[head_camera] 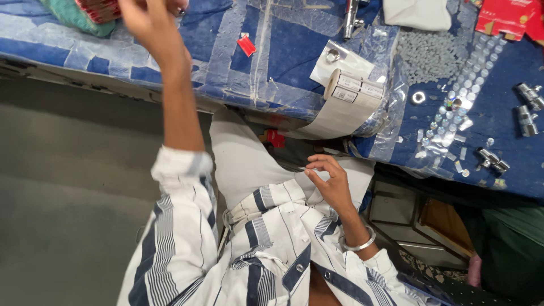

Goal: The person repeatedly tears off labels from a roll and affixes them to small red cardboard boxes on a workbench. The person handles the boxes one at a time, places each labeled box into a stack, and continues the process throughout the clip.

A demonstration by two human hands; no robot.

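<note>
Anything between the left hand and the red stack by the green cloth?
Nothing visible. The left hand is right beside the red stack; the green cloth lies on its far side. Fingertips are out of frame.

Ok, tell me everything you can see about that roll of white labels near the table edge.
The roll of white paper labels lies on its side on the blue plastic-covered table, near its edge. Rectangular labels with dark print face outward. A long tail of pale backing paper unwinds from it and hangs over the edge. It rests partly on a white sheet carrying a metal ring. Neither hand touches it.

red boxes (101, 8), stacked, table's far edge, partly cropped
</note>
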